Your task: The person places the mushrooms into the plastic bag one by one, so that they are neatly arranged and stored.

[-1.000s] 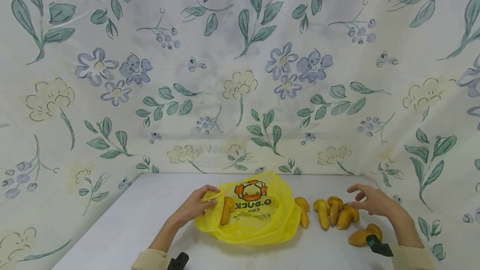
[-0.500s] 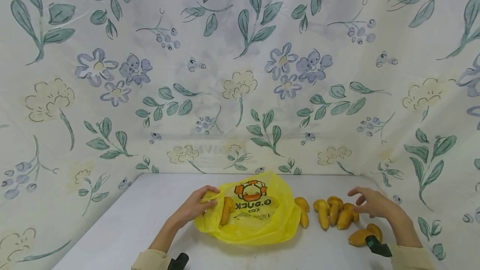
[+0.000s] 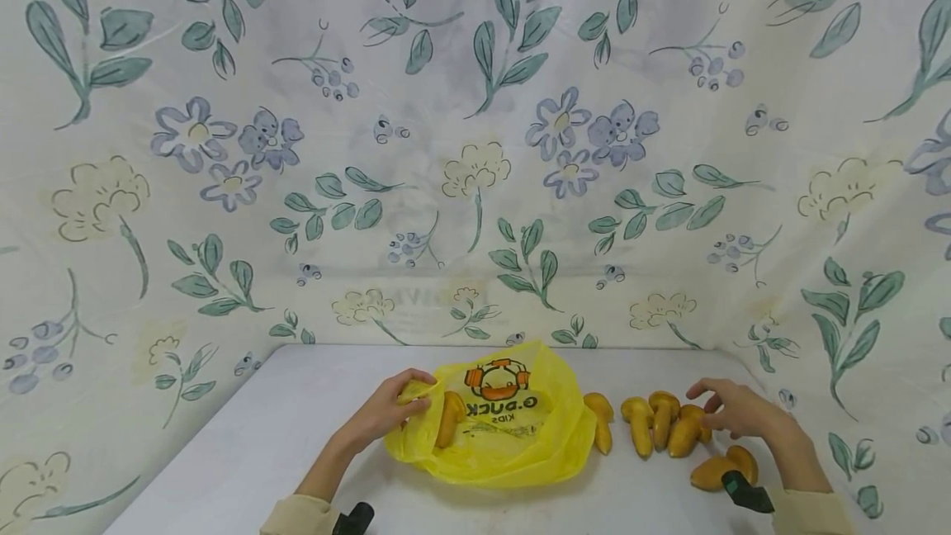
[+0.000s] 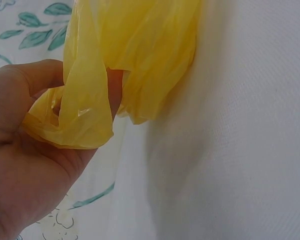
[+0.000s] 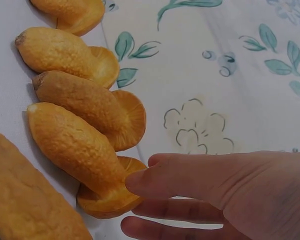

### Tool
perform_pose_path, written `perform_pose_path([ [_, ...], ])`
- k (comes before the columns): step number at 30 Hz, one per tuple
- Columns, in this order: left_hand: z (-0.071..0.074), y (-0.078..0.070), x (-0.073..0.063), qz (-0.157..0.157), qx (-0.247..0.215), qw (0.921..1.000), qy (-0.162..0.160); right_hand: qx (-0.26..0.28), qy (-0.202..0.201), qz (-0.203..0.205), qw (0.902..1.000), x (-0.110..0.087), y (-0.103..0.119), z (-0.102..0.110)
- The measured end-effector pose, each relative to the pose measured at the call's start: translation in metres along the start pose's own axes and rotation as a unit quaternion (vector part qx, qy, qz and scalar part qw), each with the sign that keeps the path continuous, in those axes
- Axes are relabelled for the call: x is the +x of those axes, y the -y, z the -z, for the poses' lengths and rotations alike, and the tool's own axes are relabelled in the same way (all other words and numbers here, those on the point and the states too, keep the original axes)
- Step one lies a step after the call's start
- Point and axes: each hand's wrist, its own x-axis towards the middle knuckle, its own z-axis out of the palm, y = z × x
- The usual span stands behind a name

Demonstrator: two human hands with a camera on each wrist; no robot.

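A yellow plastic bag (image 3: 553, 440) with a duck print lies with its mouth towards me, and a brown-yellow mushroom (image 3: 450, 419) shows inside. My left hand (image 3: 390, 407) holds the bag's left edge; in the left wrist view the thin plastic (image 4: 90, 110) loops over the fingers. On the right, my right hand (image 3: 739, 413) hovers beside a mushroom (image 3: 684, 436) with its fingers apart. Seen from the right wrist, the thumb is right at the cap of that mushroom (image 5: 75, 142), and the other fingers extend below it, holding nothing.
Left of that mushroom lie two more, one mushroom (image 3: 639, 426) and another (image 3: 664, 418). A further mushroom (image 3: 602, 423) sits against the bag's right side. Nearer me, another mushroom (image 3: 711, 473) lies by the right wrist. Flowered cloth (image 3: 475, 271) stands behind the white table (image 3: 245, 444).
My right hand has shifted slightly right and down beside the mushroom, its fingers still apart. The left hand, bag and mushrooms stay in place.
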Motion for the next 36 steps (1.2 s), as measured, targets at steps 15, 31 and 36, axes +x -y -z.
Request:
perform_pose_path([
  [15, -0.0005, 0.0000, 0.0019, -0.006, 0.008, 0.9999, 0.001, -0.003, 0.002, -0.008, 1.0000, 0.0033, -0.0027, -0.0032],
  [31, -0.0006, -0.0004, -0.0006, 0.008, -0.005, 1.0000, 0.000, 0.013, -0.002, -0.028, 0.9995, 0.0007, 0.0011, -0.0068],
  [36, -0.0001, -0.0011, -0.0007, 0.005, -0.006, 1.0000, 0.003, 0.013, -0.001, -0.030, 0.9995, 0.0008, 0.0013, -0.0065],
])
